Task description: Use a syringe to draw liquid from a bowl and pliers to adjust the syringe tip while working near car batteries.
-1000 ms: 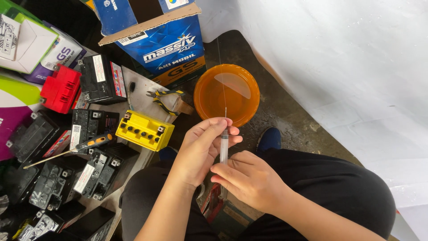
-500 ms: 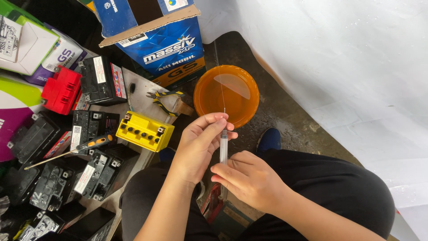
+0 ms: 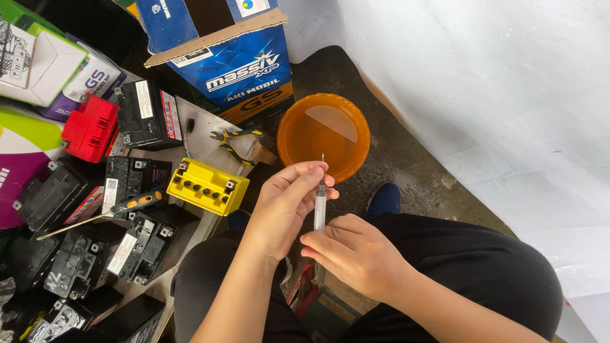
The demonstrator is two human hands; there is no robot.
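Observation:
A thin clear syringe stands upright between both hands, its needle pointing up. My left hand pinches the syringe near its top with thumb and fingers. My right hand grips the lower end of the syringe. Just beyond the needle sits an orange plastic bowl holding clear liquid on the floor. My legs in black trousers lie below the hands.
A yellow battery sits on a low board at left, with several black batteries and a red one around it. Pliers, a screwdriver, a blue cardboard box and a white sheet at right.
None of note: both hands hold the syringe in nearly the same place, with only a slight shift of the left fingers.

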